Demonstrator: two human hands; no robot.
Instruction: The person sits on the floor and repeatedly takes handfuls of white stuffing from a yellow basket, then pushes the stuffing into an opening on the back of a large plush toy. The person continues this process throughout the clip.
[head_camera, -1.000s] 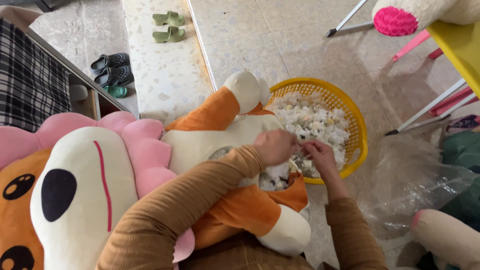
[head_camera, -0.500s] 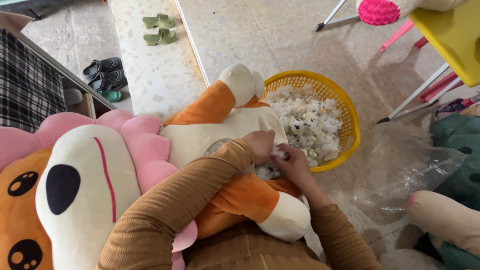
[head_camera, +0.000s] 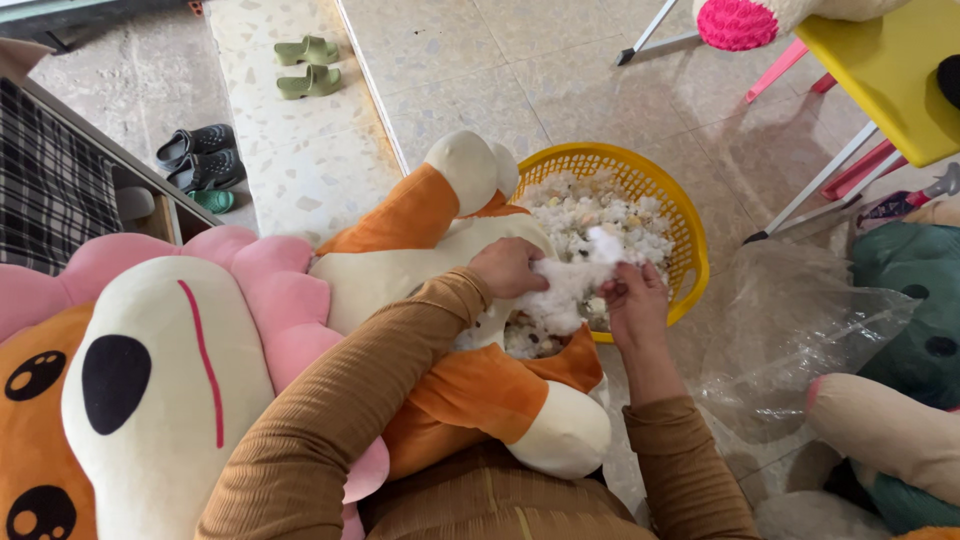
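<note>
Nearest: large plush lion (head_camera: 300, 340) laid across the lap, head at 8 o'clock, cut off by the left and bottom edges; legs at 12 and 5 o'clock. Long axis runs roughly 8 to 1 o'clock. Belly opening is hidden behind the hands and stuffing, so it cannot be made out.

Left hand (head_camera: 508, 267) is curled shut against the lion's belly, fingers buried in a white stuffing tuft (head_camera: 575, 285). Right hand (head_camera: 633, 305) is pinched closed on the same tuft from the 3 o'clock side; fingertips partly hidden by fibre. Tuft sits between both hands, over the near rim of the basket.

Yellow mesh basket (head_camera: 690, 240) at centre, just beyond the hands, filled with loose white stuffing scraps (head_camera: 610, 215); near rim is covered by the lion's leg.

At 3 o'clock: crumpled clear plastic bag (head_camera: 800, 320), contents not discernible. Green plush (head_camera: 920, 330) cut off at the right edge.

Far: sandals (head_camera: 305, 65) at 11 o'clock, yellow chair (head_camera: 890, 70) at 1 o'clock, partly out of frame.
</note>
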